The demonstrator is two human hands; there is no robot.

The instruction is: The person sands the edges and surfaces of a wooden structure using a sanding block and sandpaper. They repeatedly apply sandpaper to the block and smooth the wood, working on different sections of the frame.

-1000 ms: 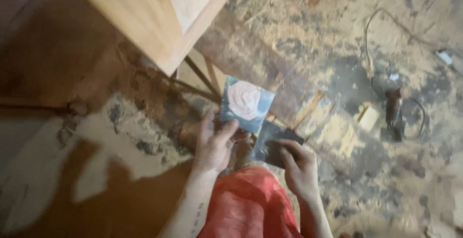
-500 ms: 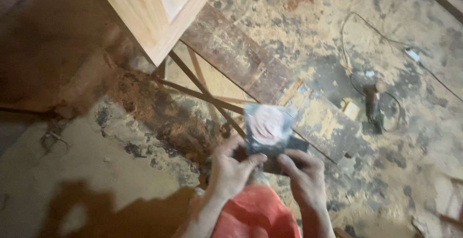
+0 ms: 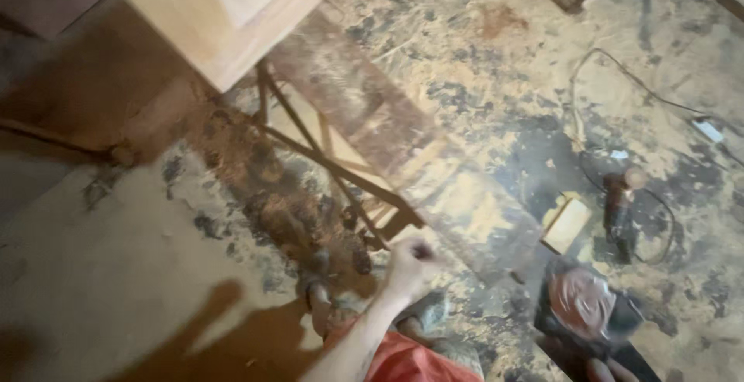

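Note:
My left hand (image 3: 411, 264) hangs in front of me with its fingers curled into a fist and nothing visible in it. At the bottom right edge only the fingertips of my right hand (image 3: 606, 368) show, gripping a dark square abrasive sheet (image 3: 585, 308) that has a worn pinkish round patch in its middle. The sheet is held low over the floor, well apart from my left hand. My red shorts (image 3: 403, 360) and a foot (image 3: 318, 304) appear at the bottom.
A pale wooden cabinet piece (image 3: 217, 18) rests on a thin metal stand (image 3: 325, 157) at upper left. A dusty plank (image 3: 372, 111) lies across the sawdust-covered floor. A corded power tool (image 3: 620, 211) and a small wooden block (image 3: 566, 225) lie at right.
My left hand let go of the sheet and closed into a fist. My right hand carried the sheet down to the lower right. The view swung slightly.

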